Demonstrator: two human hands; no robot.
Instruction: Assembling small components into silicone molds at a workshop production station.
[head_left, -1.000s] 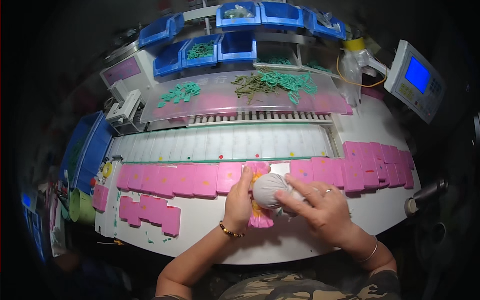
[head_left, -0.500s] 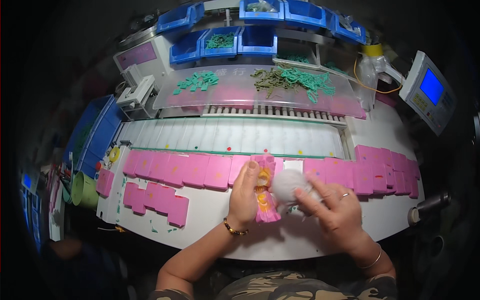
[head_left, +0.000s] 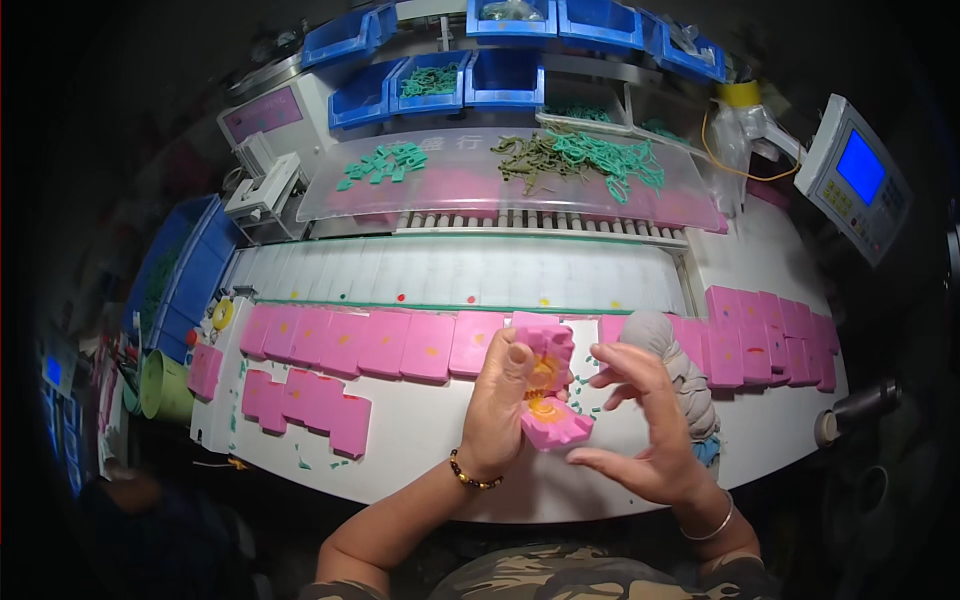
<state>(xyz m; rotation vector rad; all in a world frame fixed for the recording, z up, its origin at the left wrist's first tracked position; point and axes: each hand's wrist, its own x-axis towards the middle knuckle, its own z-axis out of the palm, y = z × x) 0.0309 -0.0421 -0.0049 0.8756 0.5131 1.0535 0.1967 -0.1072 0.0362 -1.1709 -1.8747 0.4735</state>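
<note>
My left hand [head_left: 492, 405] is wrapped round a pink rubber mould [head_left: 560, 430] with yellow hollows inside. It is spread into two parts, an upper and a lower one, with the inner faces toward me. Just to its right, my right hand [head_left: 655, 440] is empty, its fingers apart and curved toward the mould. Behind that hand, a grey cloth bundle [head_left: 690, 390] with a rounded top and a bluish lower end lies on the white table [head_left: 420, 460].
Pink blocks [head_left: 340, 340] line the table, stacked at right. Beyond them runs a white conveyor belt [head_left: 450, 270]. Green and olive pieces [head_left: 540, 160] lie on a clear shelf below blue bins [head_left: 505, 80]. A screened control panel [head_left: 855, 180] stands right, a green cup [head_left: 165, 385] left.
My right hand has let go of the grey cloth bundle, which now lies to the right. The mould's lower part has tilted toward the right hand. The belt's coloured dots have shifted left.
</note>
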